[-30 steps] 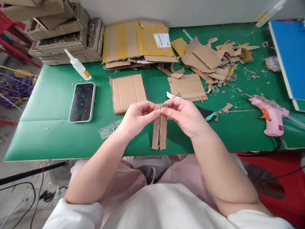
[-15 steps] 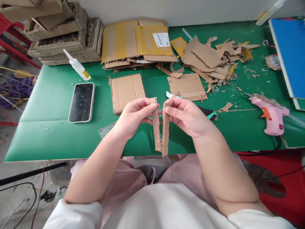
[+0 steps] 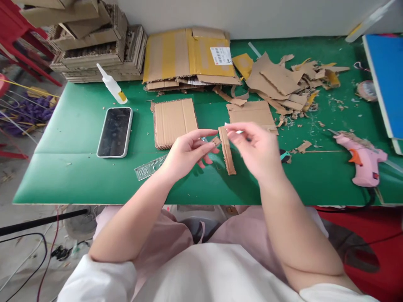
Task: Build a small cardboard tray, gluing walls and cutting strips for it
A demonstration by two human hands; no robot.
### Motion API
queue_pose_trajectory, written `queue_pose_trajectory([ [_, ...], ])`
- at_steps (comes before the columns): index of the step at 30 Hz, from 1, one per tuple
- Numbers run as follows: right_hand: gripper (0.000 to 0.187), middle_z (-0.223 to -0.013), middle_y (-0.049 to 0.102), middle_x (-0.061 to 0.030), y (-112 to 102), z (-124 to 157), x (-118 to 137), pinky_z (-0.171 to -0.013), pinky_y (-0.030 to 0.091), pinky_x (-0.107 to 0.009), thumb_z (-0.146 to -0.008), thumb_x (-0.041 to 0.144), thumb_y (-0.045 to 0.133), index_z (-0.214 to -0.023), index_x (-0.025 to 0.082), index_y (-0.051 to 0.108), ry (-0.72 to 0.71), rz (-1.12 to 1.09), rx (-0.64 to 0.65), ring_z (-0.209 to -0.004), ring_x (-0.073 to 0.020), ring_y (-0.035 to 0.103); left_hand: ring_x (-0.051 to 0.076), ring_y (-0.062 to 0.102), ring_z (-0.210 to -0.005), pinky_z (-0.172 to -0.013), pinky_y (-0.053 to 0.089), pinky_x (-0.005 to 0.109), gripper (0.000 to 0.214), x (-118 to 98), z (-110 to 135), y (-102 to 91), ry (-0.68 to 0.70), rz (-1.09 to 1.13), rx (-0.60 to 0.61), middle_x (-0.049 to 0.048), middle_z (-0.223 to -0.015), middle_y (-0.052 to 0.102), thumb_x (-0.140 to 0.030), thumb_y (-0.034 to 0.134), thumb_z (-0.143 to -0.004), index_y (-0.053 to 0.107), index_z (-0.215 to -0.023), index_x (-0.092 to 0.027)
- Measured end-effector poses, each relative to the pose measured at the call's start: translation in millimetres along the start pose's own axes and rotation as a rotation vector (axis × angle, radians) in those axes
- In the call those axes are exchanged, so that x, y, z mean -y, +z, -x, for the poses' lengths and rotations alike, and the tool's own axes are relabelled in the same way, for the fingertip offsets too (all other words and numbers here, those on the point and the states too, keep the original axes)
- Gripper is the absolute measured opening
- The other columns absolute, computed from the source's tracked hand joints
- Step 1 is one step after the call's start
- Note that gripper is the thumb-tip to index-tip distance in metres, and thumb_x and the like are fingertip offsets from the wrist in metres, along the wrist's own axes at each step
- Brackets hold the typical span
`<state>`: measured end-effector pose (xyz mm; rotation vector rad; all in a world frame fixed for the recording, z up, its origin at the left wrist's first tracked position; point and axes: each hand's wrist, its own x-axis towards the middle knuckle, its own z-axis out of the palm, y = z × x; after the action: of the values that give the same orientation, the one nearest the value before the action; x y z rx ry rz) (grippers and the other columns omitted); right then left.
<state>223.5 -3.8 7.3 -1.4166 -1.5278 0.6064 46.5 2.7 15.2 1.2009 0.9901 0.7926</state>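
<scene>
My left hand [image 3: 189,153] pinches a piece of cardboard [image 3: 215,141] between thumb and fingers; only its short end shows, the rest being hidden. Close beside it is a narrow corrugated cardboard strip [image 3: 228,153], slanting down toward me. The fingertips of my right hand [image 3: 256,147] are closed at the upper edge of this strip, slightly blurred. Behind my left hand lies a square stack of cardboard [image 3: 174,121]. A flat cardboard piece [image 3: 252,113] is behind my right hand. A cutter's teal and black handle [image 3: 285,156] shows partly past my right wrist.
A phone [image 3: 115,132], a glue bottle [image 3: 112,86] and a clear ruler [image 3: 147,168] lie to the left. Cardboard trays [image 3: 91,58] and a taped carton [image 3: 185,56] stand behind. Scraps [image 3: 283,84] and a pink glue gun [image 3: 362,159] are on the right.
The two strips, held upright side by side before, have come apart. The left one has turned so its end shows; the right one has moved slightly up. The view has shifted a little.
</scene>
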Motion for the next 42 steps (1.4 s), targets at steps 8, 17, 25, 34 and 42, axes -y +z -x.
queue_pose_trajectory([
  [8,0.016,-0.060,0.062,0.0034,6.4,2.5,1.2,-0.056,0.046,-0.025,-0.080,0.030,0.063,-0.071,0.018,0.068,0.119,-0.192,0.173,-0.053,-0.0085,0.053,0.006,0.057,-0.056,-0.047,0.045,0.016,0.034,1.3,1.0,-0.9,0.004,-0.076,0.105,0.0033,-0.082,0.071,-0.020,0.058,-0.081,0.059,-0.115,-0.015],
  [17,0.008,-0.083,0.066,0.0023,8.6,12.4,8.4,-0.061,0.053,-0.023,-0.082,0.019,0.063,-0.088,0.022,0.062,-0.236,-0.132,-0.080,-0.073,-0.0098,0.062,0.011,0.067,-0.065,-0.054,0.052,0.019,0.029,0.6,2.3,-0.5,0.018,0.010,-0.010,0.0052,-0.089,0.073,-0.030,0.065,-0.079,0.063,-0.104,-0.015],
  [25,0.022,-0.085,0.059,0.0040,10.8,16.2,12.4,-0.070,0.058,-0.027,-0.079,0.008,0.062,-0.091,0.024,0.053,-0.340,-0.167,-0.097,-0.080,-0.0104,0.064,0.010,0.066,-0.064,-0.052,0.052,0.017,0.024,4.5,6.2,2.4,0.183,-0.080,-0.035,0.0028,-0.086,0.073,-0.026,0.063,-0.081,0.066,-0.103,-0.018],
  [34,0.025,-0.086,0.059,0.0036,14.0,16.7,9.8,-0.069,0.059,-0.027,-0.079,0.006,0.061,-0.093,0.025,0.053,-0.442,-0.036,-0.175,-0.079,-0.0110,0.064,0.010,0.067,-0.068,-0.058,0.055,0.019,0.027,5.5,10.5,7.0,0.284,-0.280,-0.119,0.0015,-0.092,0.074,-0.026,0.059,-0.083,0.070,-0.108,-0.023],
  [42,0.015,-0.084,0.060,0.0011,13.4,18.1,12.0,-0.072,0.059,-0.033,-0.082,0.016,0.061,-0.089,0.026,0.054,-0.313,-0.060,-0.160,-0.080,-0.0149,0.065,0.011,0.065,-0.069,-0.065,0.053,0.022,0.031,1.5,16.2,10.3,0.425,-0.540,-0.172,0.0045,-0.093,0.074,-0.027,0.051,-0.089,0.068,-0.114,-0.020],
])
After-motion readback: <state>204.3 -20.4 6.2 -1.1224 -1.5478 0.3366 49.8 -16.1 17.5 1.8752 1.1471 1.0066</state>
